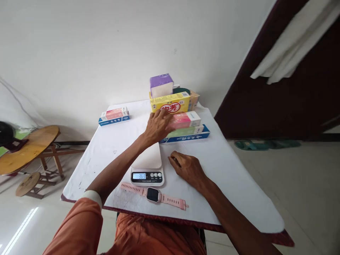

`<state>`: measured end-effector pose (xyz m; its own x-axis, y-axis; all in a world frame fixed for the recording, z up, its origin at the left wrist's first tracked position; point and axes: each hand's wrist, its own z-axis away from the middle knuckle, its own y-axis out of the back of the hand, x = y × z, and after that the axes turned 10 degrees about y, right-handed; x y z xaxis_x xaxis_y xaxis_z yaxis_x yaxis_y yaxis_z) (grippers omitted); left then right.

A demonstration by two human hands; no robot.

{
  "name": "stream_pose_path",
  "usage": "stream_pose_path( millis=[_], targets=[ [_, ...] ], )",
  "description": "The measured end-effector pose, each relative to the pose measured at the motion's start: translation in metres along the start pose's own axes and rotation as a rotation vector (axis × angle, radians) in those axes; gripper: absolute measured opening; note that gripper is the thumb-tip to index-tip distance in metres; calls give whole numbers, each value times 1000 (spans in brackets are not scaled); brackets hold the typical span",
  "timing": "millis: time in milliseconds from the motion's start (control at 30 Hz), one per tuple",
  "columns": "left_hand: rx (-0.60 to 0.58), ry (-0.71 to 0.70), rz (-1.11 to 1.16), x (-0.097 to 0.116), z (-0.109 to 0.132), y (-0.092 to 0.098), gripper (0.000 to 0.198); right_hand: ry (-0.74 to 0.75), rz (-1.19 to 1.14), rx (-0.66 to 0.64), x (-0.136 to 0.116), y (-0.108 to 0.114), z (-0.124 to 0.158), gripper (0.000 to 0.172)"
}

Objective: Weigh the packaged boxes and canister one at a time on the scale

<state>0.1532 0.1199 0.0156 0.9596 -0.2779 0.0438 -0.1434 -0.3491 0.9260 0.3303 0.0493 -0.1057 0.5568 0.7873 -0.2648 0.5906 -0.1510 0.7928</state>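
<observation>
My left hand [158, 128] reaches over the far end of a white kitchen scale [147, 156]. Its curled fingers are at the left end of a pink-and-white box [183, 120], which they partly hide. That box lies on top of a green box [186, 131], with a long blue box [200, 135] underneath. Lit digits show on the scale's display [139, 176]. To the right of the scale, my right hand [187, 168] rests on the white cloth, fingers loosely curled, nothing visible in them. A pink-strapped smartwatch [153, 194] lies stretched out before the scale.
Behind the stack stand a yellow box [171, 102] and a purple-and-white pack [161, 85]. A small pink box [115, 113] on a blue box [114, 121] sits at the table's far left. Wooden stools [29, 182] are left of the table; green slippers [251, 145] lie rightward.
</observation>
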Motion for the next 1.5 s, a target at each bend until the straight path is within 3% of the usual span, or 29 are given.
stream_pose_path(
  millis=[100, 233, 300, 433, 533, 633, 800, 933, 1067, 1233, 1367, 1500],
  targets=[
    [104, -14, 127, -29, 14, 3, 50, 59, 11, 70, 2, -1, 2, 30],
    [254, 195, 189, -111, 25, 11, 39, 89, 57, 131, 7, -2, 3, 33],
    [183, 397, 63, -160, 25, 15, 44, 89, 67, 139, 8, -2, 2, 33],
    [-155, 674, -174, -235, 16, 17, 81, 69, 58, 137, 8, -3, 0, 34],
    [-284, 723, -196, -264, 4, 13, 89, 52, 47, 141, 8, -5, -1, 34],
    [-340, 728, -194, -275, -7, 12, 78, 29, 59, 128, 9, -6, 0, 34],
    [-342, 712, -206, -274, -9, 21, 61, -33, 87, 57, 9, -7, 0, 35],
    [-277, 681, -181, -255, 19, 39, 53, -72, 67, -4, 8, -7, -1, 34],
    [-194, 513, -70, -211, 66, 60, 52, -108, 56, -51, 7, -6, -3, 32],
    [-270, 196, 54, -136, 116, 67, 53, -141, 46, -94, 5, -3, -6, 31],
    [-329, 113, 117, -93, 130, 58, 53, -152, 55, -120, 2, 0, -8, 30],
    [-353, 113, 146, -81, 129, 48, 50, -147, 50, -122, 3, 0, -8, 31]
  ],
)
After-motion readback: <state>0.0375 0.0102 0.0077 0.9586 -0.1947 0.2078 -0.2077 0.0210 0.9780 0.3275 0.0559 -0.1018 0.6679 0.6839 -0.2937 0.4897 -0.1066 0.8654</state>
